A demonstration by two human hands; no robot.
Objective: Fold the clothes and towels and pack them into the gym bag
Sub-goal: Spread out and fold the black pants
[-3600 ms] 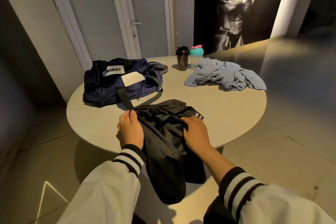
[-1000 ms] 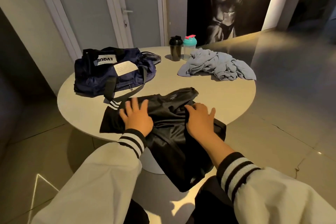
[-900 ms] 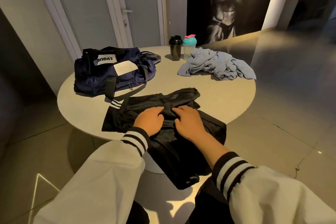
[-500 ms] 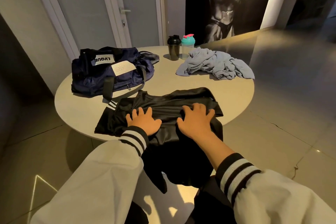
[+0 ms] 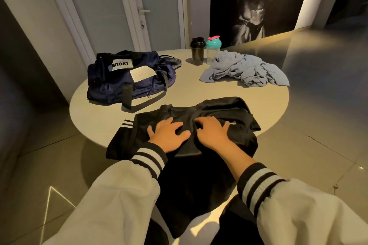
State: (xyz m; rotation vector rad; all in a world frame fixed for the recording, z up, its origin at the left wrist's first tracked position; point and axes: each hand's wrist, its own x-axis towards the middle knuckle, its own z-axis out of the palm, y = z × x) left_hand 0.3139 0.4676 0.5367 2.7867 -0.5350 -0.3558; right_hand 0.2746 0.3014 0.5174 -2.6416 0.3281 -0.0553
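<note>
A black shirt (image 5: 223, 111) with white sleeve stripes lies spread across the near edge of the round table (image 5: 264, 103), its lower part hanging over the edge toward me. My left hand (image 5: 168, 134) presses flat on the shirt's middle with fingers spread. My right hand (image 5: 214, 132) rests beside it on the cloth, fingers slightly bent at the tips. A navy gym bag (image 5: 127, 77) sits at the table's far left. A crumpled light blue towel (image 5: 245, 70) lies at the far right.
A black shaker bottle (image 5: 197, 50) and a clear one with a teal lid (image 5: 213, 48) stand at the table's far edge. Behind are a white door (image 5: 151, 6) and a dark wall poster (image 5: 256, 0). Tiled floor surrounds the table.
The shirt, bunched a second ago, now lies spread flatter with its collar showing. Both hands have drawn slightly closer together near the middle of the cloth.
</note>
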